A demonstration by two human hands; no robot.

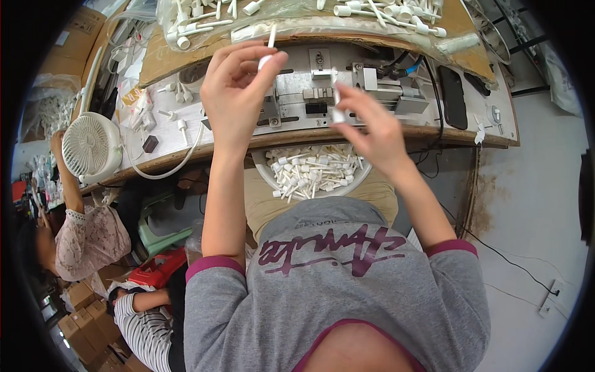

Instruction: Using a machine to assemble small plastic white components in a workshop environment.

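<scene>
My left hand (232,90) is raised over the front of the bench, thumb and fingers pinched on a white cap with a thin stem (272,37) that points up and away. To the right, my right hand (379,133) is slightly blurred and pinches another white stemmed cap (338,115), held upright. Between and beyond both hands lies a metal fixture (319,94) with blocks and bolts. The right hand's piece is in front of the fixture; whether it touches cannot be made out. Below the bench edge, a round basin (364,180) in my lap holds many similar white stemmed caps (313,170).
More white stemmed caps (403,11) lie on plastic over a cardboard sheet (155,62) at the back. A white fan (93,146) stands at left, a black phone (452,97) at right. Two people (93,242) (145,325) sit at the left.
</scene>
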